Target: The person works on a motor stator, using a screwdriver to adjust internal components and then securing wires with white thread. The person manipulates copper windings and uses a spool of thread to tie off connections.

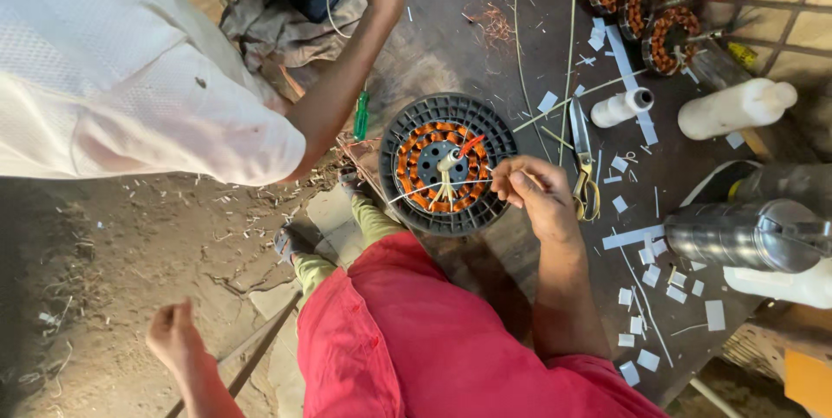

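Item: round motor stator, dark slotted outer ring, orange-copper windings inside, pale lead wires gathered at the hub; lies flat on the dark workbench, centre of view.

Thread: thin, pale, runs taut from the windings at about 8 o'clock of the stator across to 3 o'clock, where the right hand meets it. Fingers drawn together in a pinch on the thread's end; hand just beside the stator's rim.

Left hand: well apart, at 8 o'clock of the stator, low over the dirt floor; fingers curled loosely, holding nothing visible.

Scissors: yellow-handled, just at 3 o'clock of the right hand.

Green-handled screwdriver: at 9 o'clock of the stator.

Two white bottles: at 2 o'clock. More wound stators: at 1 o'clock. White paper scraps: scattered at 4 o'clock.

Another person's arm, white sleeve, reaches in from 10 o'clock.
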